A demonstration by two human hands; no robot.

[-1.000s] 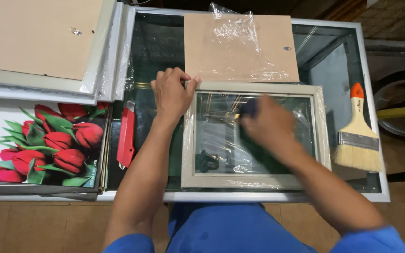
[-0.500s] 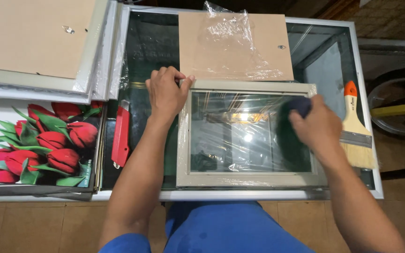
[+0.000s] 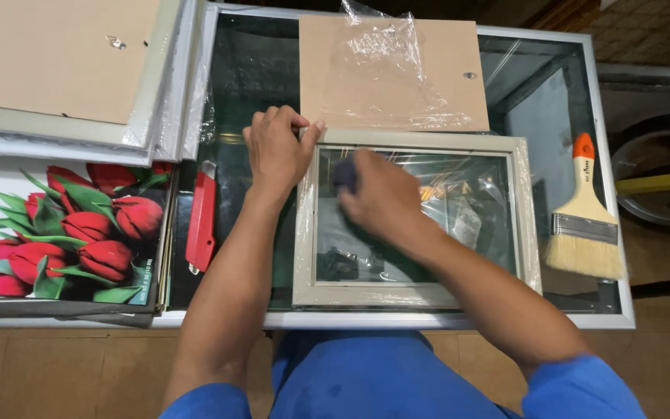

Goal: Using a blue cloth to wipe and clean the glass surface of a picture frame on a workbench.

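I see my left hand (image 3: 277,151) pressing open fingers on the picture frame's (image 3: 416,293) far-left corner, while my right hand (image 3: 381,198) grips a dark cloth (image 3: 343,175) on its glass.

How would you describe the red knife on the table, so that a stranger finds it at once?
Start at the glass table and find the tulip picture at its left side. Just right of that picture, beside the left hand and its forearm, lies the red knife, lengthwise. It is the only slim, plain red tool; the brush on the far right has bristles.
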